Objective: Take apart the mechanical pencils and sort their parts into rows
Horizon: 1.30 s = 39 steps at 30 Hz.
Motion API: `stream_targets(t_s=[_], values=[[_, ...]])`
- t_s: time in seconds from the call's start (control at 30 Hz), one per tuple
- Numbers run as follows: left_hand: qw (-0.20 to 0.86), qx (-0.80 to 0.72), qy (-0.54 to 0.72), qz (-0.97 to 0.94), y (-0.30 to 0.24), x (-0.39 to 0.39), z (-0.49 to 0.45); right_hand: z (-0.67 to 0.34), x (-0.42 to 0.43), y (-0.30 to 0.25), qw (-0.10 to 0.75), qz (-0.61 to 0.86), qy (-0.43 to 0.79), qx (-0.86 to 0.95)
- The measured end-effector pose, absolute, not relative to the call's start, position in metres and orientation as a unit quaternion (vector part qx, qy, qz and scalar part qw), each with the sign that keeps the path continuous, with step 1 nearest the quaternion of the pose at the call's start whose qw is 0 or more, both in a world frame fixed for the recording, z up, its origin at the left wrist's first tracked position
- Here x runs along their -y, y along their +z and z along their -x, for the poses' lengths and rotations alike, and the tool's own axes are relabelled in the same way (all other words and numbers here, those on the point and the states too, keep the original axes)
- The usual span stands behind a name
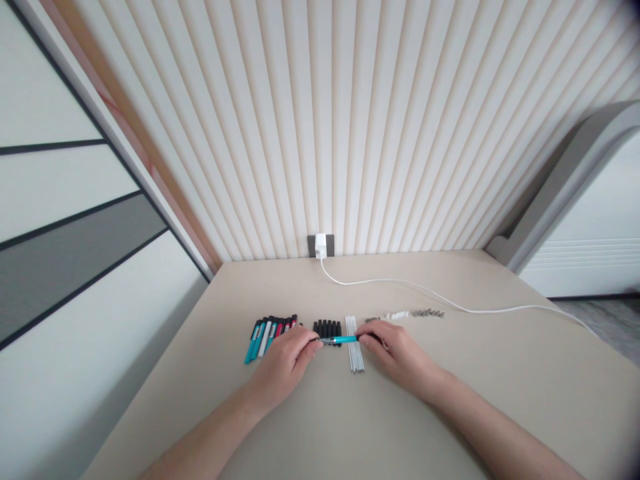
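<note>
A teal pen (pixel 339 339) lies crosswise between my two hands, just above the beige table (pixel 320 413). My left hand (pixel 285 363) pinches its left end, fingers closed. My right hand (pixel 395 348) grips its right end, fingers closed. Under the pen sit a row of black pen caps (pixel 327 327) and a bundle of white refills (pixel 354 347). A row of assembled pens (pixel 270 331), teal, black, white and red, lies to the left of my left hand.
Small white parts (pixel 399 315) and small grey metal parts (pixel 427 312) lie in a line behind my right hand. A white charger (pixel 321 246) sits in a wall socket, its cable (pixel 450 303) running right across the table. A slatted wall stands behind.
</note>
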<state>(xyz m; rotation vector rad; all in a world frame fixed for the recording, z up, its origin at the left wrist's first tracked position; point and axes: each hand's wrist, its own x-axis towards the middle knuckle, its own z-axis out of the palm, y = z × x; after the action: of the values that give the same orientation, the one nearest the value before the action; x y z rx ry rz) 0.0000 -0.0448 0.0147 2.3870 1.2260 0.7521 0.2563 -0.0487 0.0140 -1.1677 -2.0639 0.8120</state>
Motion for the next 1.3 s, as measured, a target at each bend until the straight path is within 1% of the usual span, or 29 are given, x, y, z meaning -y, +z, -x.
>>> stream_targets(t_s=[0.17,0.33,0.43,0.7,0.83,0.97,1.3], values=[[0.187,-0.441,0.261,-0.838,0.017,0.045,0.0,-0.258,0.049,0.013,0.329,0.462,0.288,0.772],[0.2,-0.43,0.26,-0.841,0.016,0.045,0.001,-0.258,0.048,0.016,0.331,0.411,0.266,0.807],[0.198,-0.421,0.255,-0.848,0.016,0.046,0.0,-0.259,0.048,0.015,0.336,0.419,0.255,0.804],[0.192,-0.444,0.254,-0.838,0.017,0.046,-0.002,-0.259,0.049,0.017,0.312,0.389,0.235,0.834],[0.187,-0.454,0.251,-0.834,0.017,0.047,-0.005,-0.26,0.047,0.018,0.337,0.396,0.21,0.828],[0.209,-0.46,0.244,-0.828,0.019,0.049,-0.008,-0.261,0.048,0.018,0.348,0.401,0.184,0.827],[0.275,-0.444,0.27,-0.809,0.025,0.051,-0.008,-0.264,0.047,0.02,0.337,0.375,0.071,0.861]])
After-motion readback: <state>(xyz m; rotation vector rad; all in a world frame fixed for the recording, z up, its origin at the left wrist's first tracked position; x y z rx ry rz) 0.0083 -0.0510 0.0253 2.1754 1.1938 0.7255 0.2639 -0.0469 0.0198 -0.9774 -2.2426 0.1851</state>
